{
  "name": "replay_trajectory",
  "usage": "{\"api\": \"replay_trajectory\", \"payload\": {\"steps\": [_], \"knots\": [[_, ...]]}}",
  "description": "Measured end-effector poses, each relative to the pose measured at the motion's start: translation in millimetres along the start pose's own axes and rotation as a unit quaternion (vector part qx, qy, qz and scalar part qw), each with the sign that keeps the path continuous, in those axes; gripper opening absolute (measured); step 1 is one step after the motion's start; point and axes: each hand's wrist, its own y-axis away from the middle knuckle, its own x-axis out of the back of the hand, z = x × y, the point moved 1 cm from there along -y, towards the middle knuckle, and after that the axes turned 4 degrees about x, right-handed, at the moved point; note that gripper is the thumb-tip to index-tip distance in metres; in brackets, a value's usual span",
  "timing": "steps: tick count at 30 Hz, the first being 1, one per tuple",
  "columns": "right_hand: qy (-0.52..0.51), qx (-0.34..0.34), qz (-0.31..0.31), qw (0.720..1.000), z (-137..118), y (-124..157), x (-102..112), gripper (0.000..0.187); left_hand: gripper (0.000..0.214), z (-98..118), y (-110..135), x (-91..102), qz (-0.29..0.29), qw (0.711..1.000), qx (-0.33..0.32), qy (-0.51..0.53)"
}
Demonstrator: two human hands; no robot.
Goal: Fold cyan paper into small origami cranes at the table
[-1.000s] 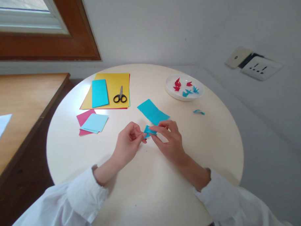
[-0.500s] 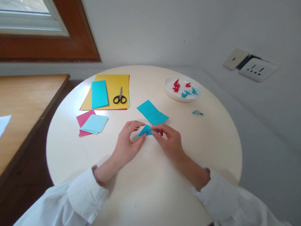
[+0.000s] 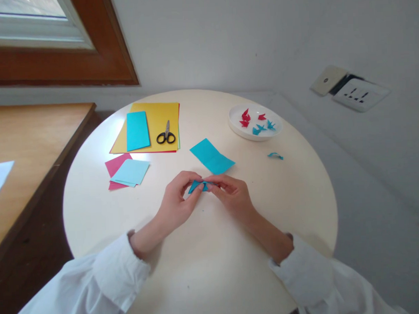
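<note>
Both hands meet over the middle of a round cream table (image 3: 206, 267). Between them is a small folded piece of blue paper (image 3: 197, 185). My left hand (image 3: 178, 201) pinches its left end with thumb and fingers. My right hand (image 3: 231, 195) pinches its right end, fingers curled. The paper is held just above the tabletop. Just behind the hands lies a flat blue paper rectangle (image 3: 211, 156).
Black scissors (image 3: 166, 133) and a blue strip (image 3: 137, 130) lie on yellow sheets (image 3: 160, 117) at the back left. Pale blue paper (image 3: 130, 172) over pink paper (image 3: 114, 164) is at the left. A white dish (image 3: 255, 133) holds small red and blue folded pieces. A blue scrap (image 3: 275, 155) lies near it.
The folded blue piece has been turned and flattened between my fingers. My left thumb and fingers have closed onto it; both hands shifted slightly toward each other.
</note>
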Motion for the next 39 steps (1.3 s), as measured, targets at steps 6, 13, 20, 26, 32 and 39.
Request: {"api": "replay_trajectory", "payload": {"steps": [6, 13, 20, 26, 32, 39], "knots": [[-0.005, 0.001, -0.005, 1.000, 0.1, 0.4, -1.0, 0.012, 0.008, -0.7, 1.4, 1.3, 0.004, 0.997, -0.045, -0.056], [0.007, 0.022, -0.003, 1.000, -0.6, 0.6, -1.3, 0.014, 0.022, -3.9, 1.1, 1.4, -0.006, 0.994, -0.058, -0.088], [-0.012, 0.066, -0.003, 0.998, -4.8, -0.1, 0.6, 0.021, 0.021, -0.4, 1.5, 4.9, -0.003, 0.992, -0.079, -0.102], [-0.031, 0.044, 0.006, 0.999, -2.2, 0.4, 1.1, 0.021, 0.018, 4.3, 0.5, 6.6, 0.003, 0.984, -0.109, -0.140], [-0.050, 0.033, 0.028, 0.998, -3.3, 0.7, 0.9, 0.014, 0.009, 2.3, 0.4, 5.7, 0.011, 0.989, -0.090, -0.117], [-0.029, 0.049, 0.024, 0.998, -5.8, 2.4, -0.4, 0.010, 0.006, 4.8, 0.8, 4.6, 0.005, 0.996, -0.042, -0.083]]}}
